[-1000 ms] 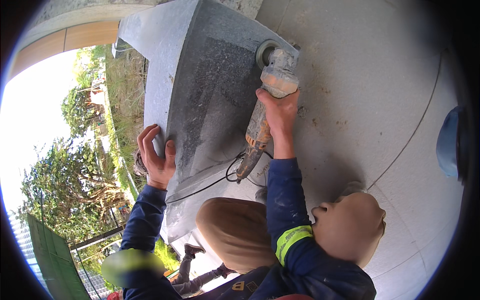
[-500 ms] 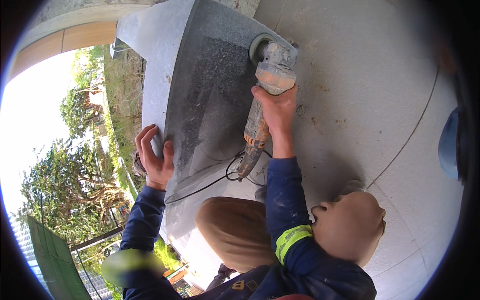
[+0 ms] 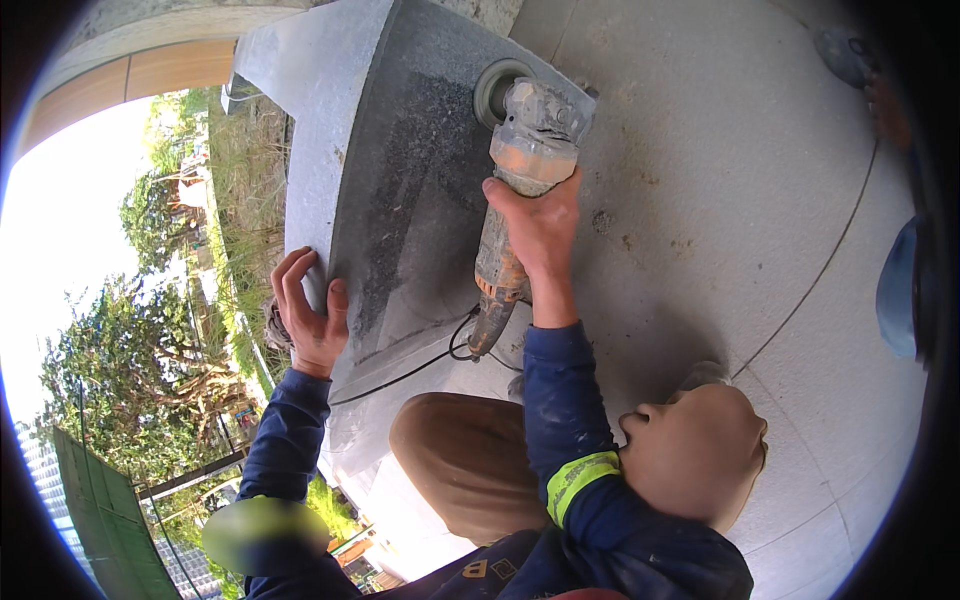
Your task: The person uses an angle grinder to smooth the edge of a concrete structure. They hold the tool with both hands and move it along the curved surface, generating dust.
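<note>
In my right hand (image 3: pixel 543 222) is an angle grinder (image 3: pixel 515 190), dusty grey and orange, with my fingers wrapped round its body. Its round disc (image 3: pixel 496 92) lies against the dark side face of a grey concrete block (image 3: pixel 425 130), near that face's far right end. A black cord (image 3: pixel 400 376) runs from the grinder's tail towards the lower left. My left hand (image 3: pixel 312 315) rests over the block's left edge, thumb and fingers apart, with no tool in it.
My bent knees in brown trousers (image 3: pixel 470 460) are close below the block. Grey floor (image 3: pixel 720 200) with a thin dark line extends to the right. Greenery (image 3: pixel 120 350) and a green panel (image 3: pixel 105 510) lie beyond the left side. A dark shoe (image 3: pixel 843 57) shows at the upper right.
My right hand has shifted the grinder a little to the left, and its disc has slid left across the block's face. My left hand has stayed in place. A shoe has appeared at the upper right.
</note>
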`<control>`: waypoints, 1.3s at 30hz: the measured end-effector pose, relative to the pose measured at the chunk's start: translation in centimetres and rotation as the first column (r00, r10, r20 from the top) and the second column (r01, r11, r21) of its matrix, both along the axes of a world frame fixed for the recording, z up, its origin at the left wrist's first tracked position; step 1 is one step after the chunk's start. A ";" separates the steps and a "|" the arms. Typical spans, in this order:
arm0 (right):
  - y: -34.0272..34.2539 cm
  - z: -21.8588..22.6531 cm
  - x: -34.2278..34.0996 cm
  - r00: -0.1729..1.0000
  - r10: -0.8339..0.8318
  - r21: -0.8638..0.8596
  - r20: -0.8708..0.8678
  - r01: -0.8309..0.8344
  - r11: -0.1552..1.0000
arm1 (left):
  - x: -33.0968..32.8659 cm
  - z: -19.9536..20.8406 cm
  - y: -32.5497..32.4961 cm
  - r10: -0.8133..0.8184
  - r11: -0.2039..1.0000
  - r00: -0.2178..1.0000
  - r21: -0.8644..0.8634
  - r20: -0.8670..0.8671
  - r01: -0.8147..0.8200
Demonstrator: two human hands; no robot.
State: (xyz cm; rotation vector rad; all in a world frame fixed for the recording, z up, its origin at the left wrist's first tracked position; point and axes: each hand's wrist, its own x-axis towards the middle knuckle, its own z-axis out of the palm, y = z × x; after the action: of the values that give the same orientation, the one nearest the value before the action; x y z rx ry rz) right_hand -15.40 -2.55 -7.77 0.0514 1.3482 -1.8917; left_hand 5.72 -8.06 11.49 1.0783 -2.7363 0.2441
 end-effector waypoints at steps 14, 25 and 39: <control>0.1 1.5 1.1 0.999 -0.016 -0.087 0.033 0.019 0.996 | 0.2 0.0 0.0 -0.004 1.000 1.000 0.003 -0.002 0.004; 0.7 -1.5 1.6 0.999 0.039 0.046 -0.027 -0.038 0.998 | 0.2 0.0 0.0 -0.001 1.000 1.000 0.003 -0.012 0.001; 1.1 0.6 1.7 0.999 -0.010 -0.023 -0.037 0.010 1.000 | 0.1 0.1 -0.1 0.000 1.000 1.000 0.007 -0.008 0.000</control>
State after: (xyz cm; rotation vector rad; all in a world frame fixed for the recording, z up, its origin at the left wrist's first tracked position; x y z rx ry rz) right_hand -13.73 -1.48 -7.18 0.0122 1.3532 -1.9244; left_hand 5.82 -8.13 11.59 1.0787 -2.7324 0.2301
